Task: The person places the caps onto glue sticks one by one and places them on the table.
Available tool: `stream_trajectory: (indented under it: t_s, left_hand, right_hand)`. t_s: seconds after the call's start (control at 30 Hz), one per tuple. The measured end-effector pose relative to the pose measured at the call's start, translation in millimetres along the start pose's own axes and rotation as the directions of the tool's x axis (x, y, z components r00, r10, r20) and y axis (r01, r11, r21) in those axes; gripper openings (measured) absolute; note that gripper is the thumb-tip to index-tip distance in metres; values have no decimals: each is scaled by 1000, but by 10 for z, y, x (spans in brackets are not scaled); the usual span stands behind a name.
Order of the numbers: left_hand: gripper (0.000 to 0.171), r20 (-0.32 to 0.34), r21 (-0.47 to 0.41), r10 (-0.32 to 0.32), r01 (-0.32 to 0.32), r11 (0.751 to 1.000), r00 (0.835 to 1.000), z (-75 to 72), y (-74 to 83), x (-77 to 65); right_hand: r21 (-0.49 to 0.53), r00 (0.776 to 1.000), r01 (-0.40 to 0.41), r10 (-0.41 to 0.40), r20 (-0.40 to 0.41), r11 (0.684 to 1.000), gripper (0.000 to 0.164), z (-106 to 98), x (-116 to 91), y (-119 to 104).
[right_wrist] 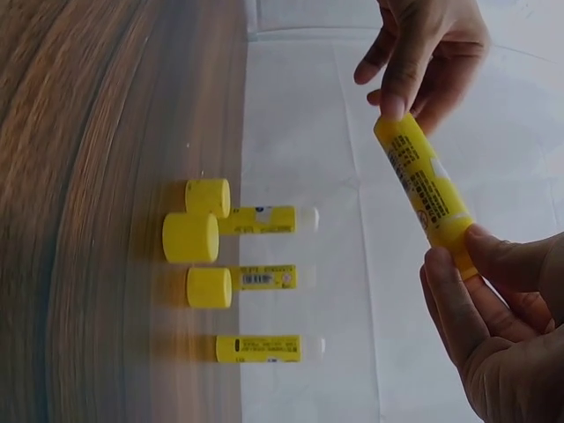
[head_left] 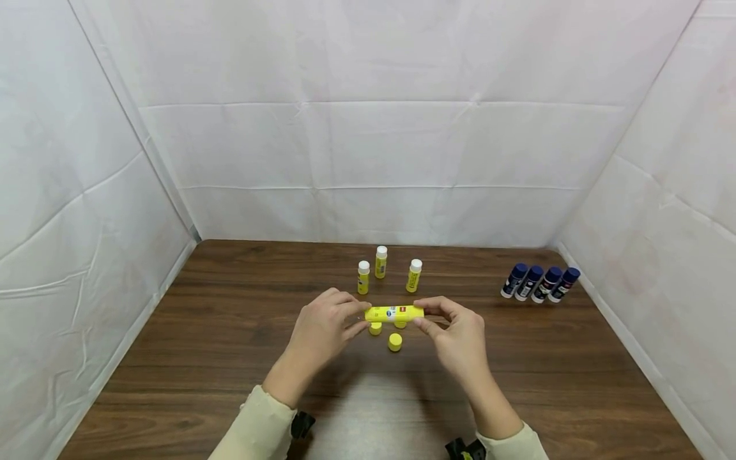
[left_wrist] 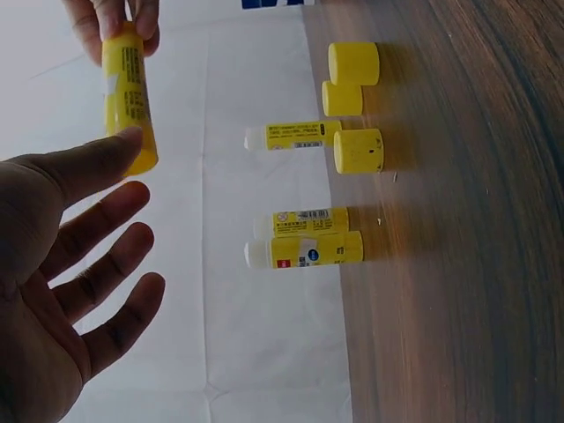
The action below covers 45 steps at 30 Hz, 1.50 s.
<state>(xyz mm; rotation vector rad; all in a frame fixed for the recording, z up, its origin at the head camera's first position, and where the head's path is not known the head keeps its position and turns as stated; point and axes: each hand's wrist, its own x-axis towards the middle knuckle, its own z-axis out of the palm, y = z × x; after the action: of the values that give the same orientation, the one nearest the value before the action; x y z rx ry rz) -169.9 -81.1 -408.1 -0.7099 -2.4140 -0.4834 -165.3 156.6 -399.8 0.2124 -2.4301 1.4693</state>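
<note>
Looking at the middle of the head view, we saw the yellow stick (head_left: pixel 394 314) stretched between two hands, its long axis running nearly level across the frame. Our left hand (head_left: pixel 324 326) pinched its left end with thumb and fingertips; our right hand (head_left: pixel 460 335) pinched its right end in the same way. Neither hand was nearer: from each grip the stick ran inward along the one line joining both, so any pull or twist would, we judged, work along that axis.

We had it above the wooden table (head_left: pixel 230 332), in front of three small yellow caps (head_left: pixel 395 342) as the head camera saw them. Beyond, toward the upper middle, stood three white-topped sticks (head_left: pixel 363 278). Four blue-capped sticks (head_left: pixel 526 283) stood at the right of the frame, well apart. We could not tell where a cap might meet the held stick's body.
</note>
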Motion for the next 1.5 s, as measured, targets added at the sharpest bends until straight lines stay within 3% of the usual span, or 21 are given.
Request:
stream_trajectory:
  t_s: [0.33,0.5,0.7,0.93,1.27,1.5]
  left_hand:
    - [20,13,25,-44,43,999,999,31,-51,9]
    - [21,62,34,-98,96,995,993,55,-76,2]
    - [25,130,27,-168,165,986,977,62,-95,-15]
    - [32,162,-8,-258,263,965,952,56,-154,17]
    - [39,218,-34,-337,352,935,916,71,-212,28]
    - [41,234,-69,-393,418,906,889,67,-243,32]
  right_hand:
    - [-105,1000,16,-19,-19,994,22,-153,100,127]
    - [-156,1000,16,-19,-16,988,22,-243,147,195]
    - [-289,999,42,-48,-12,957,21,-371,195,317]
    - [-404,996,75,-85,-7,912,20,-569,246,477]
    - [-509,996,89,-68,60,856,23,-940,470,665]
    - [-591,992,107,-47,116,800,24,-1148,660,753]
